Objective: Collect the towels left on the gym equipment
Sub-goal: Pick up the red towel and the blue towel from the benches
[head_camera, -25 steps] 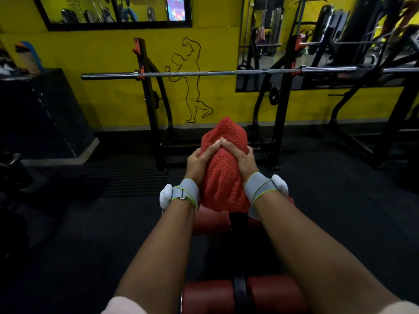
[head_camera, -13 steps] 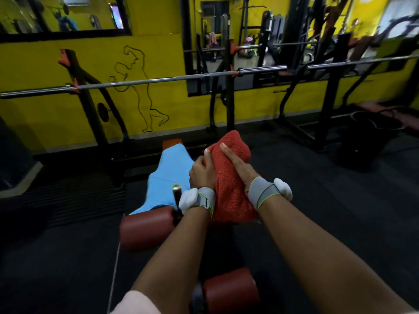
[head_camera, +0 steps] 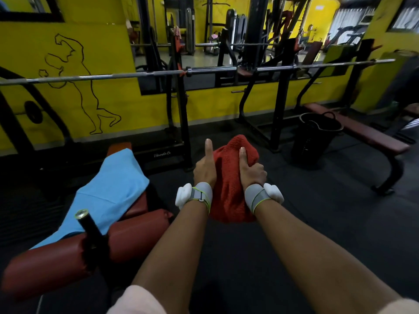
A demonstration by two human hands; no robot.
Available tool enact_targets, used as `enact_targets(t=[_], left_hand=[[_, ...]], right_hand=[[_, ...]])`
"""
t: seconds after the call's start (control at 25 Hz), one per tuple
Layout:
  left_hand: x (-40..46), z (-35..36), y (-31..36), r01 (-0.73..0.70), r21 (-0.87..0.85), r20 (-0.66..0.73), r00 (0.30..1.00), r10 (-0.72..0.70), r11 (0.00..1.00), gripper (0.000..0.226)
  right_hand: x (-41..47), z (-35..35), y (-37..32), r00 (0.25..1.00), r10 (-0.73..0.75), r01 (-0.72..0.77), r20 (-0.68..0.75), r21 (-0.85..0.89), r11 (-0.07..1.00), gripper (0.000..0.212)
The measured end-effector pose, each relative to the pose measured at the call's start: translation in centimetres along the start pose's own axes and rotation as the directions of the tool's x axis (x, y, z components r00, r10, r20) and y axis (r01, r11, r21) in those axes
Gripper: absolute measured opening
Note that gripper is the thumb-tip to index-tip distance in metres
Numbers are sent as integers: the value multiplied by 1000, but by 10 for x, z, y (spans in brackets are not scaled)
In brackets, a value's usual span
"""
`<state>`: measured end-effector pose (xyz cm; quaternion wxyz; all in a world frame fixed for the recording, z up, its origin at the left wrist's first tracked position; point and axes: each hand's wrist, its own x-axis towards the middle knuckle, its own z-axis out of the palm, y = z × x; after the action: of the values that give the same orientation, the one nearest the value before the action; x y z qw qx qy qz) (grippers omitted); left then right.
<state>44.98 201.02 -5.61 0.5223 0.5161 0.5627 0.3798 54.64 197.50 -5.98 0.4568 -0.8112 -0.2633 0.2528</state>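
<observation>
A bunched red towel hangs in the air in front of me, above the dark floor. My right hand grips its right side, thumb pressed on top. My left hand lies against the towel's left side with the thumb raised; its fingers are hidden behind the cloth. A light blue towel lies spread over the red padded bench at lower left, apart from both hands.
A black basket stands on the floor at right, beside a flat red bench. A steel barbell rests across black racks along the yellow wall. A black post rises between the bench's roller pads.
The view has swung right while both hands carried the red towel away from the padded bench. The blue towel and then the black basket have come into sight. My left thumb has lifted.
</observation>
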Motion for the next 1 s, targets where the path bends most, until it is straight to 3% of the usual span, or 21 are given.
enact_targets(t=[0.08, 0.2, 0.36, 0.6, 0.72, 0.88, 0.96, 1.0], left_hand=[[28, 4, -2, 21, -65, -17, 1000, -22, 998, 89], [73, 8, -1, 17, -212, -63, 998, -31, 977, 81], [139, 11, 2, -22, -171, -118, 993, 2, 985, 72], [254, 17, -10, -5, -149, -277, 960, -37, 989, 72], [315, 20, -8, 7, -175, -403, 912, -78, 985, 72], [383, 18, -1, 28, -236, -581, 797, -164, 971, 70], [396, 9, -6, 29, -246, -605, 776, -177, 969, 69], [407, 3, -9, 44, -263, -646, 734, -210, 964, 67]], right_hand=[[17, 6, -2, 997, -81, 79, -11, -75, 994, 83], [65, 15, -9, 996, -74, 69, -45, -108, 992, 83], [137, 43, -32, 998, -56, 53, -19, -138, 989, 83], [234, 128, -65, 980, -79, 110, 184, -164, 980, 81], [294, 171, -87, 947, -133, 190, 293, -178, 965, 80], [360, 227, -124, 875, -157, 275, 457, -203, 940, 78], [373, 244, -134, 847, -179, 302, 500, -176, 937, 76], [382, 261, -140, 811, -183, 326, 555, -171, 930, 76]])
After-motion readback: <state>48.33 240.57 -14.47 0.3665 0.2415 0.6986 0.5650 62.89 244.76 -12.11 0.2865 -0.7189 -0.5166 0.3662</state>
